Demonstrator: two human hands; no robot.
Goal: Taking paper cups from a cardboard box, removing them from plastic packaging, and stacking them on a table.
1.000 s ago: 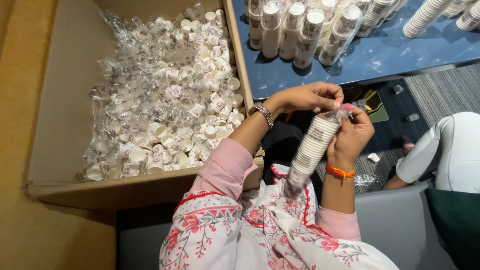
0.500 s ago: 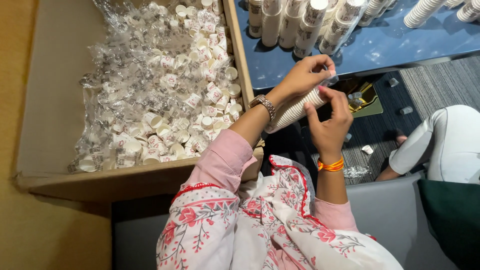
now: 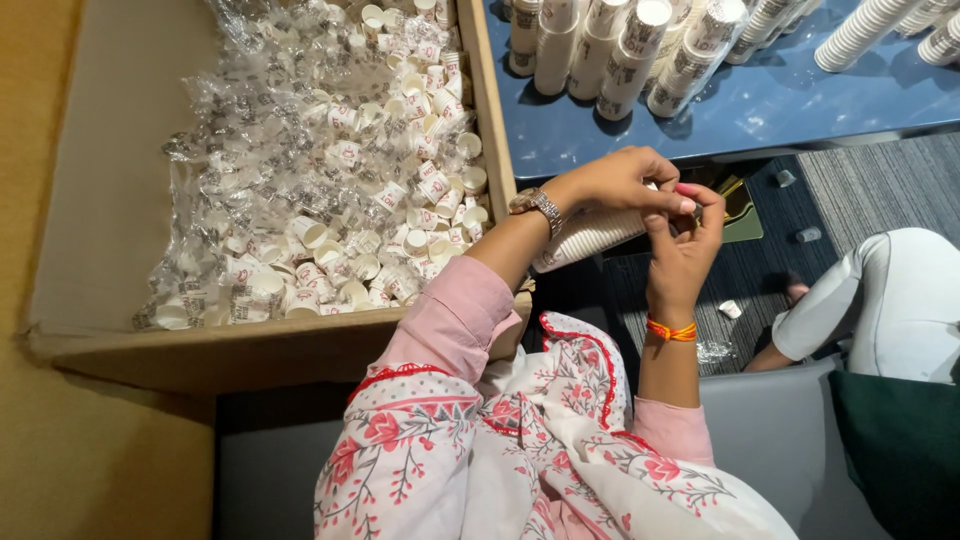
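A stack of small white paper cups in a clear sleeve [image 3: 585, 238] lies nearly level between both hands, in front of my chest. My left hand [image 3: 620, 180], with a wristwatch on its wrist, closes over the upper end of the stack. My right hand [image 3: 690, 235], an orange band at its wrist, pinches the clear wrap at the same end, fingertips against the left hand's. To the left stands a large cardboard box [image 3: 110, 200] filled with several loose paper cups and crumpled clear wrappers [image 3: 330, 170].
A blue table [image 3: 760, 100] ahead carries several wrapped cup stacks [image 3: 630, 50] lying side by side. Another person's leg in light trousers [image 3: 880, 300] is at the right. A loose cup [image 3: 731, 309] and bits of wrap lie on the dark carpet.
The cup stack has tipped from upright to nearly level and risen a little. Both hands have closed together at its upper end.
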